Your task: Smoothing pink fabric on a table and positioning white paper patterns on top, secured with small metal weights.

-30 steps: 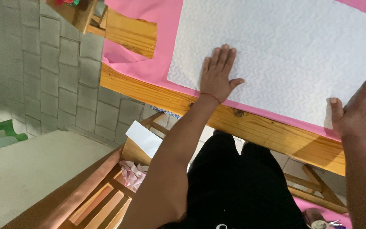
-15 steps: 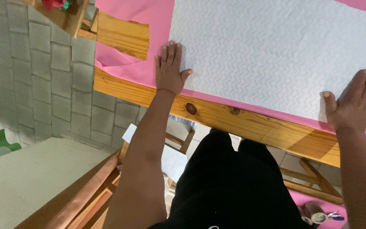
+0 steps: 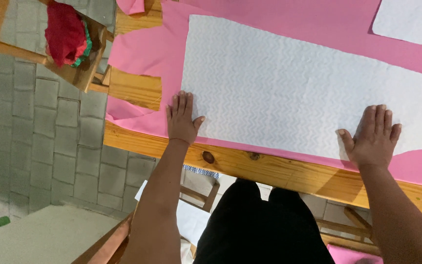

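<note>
My left hand flat, fingers spread, on the near-left corner of the white zigzag-textured paper sheet, my right hand flat on its near edge, pink fabric beneath, wooden table

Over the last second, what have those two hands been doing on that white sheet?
The left hand slid along the near edge to the corner of the white sheet. The right hand came fully onto it. Both lie flat and open as before; the pink fabric looks unchanged.
</note>
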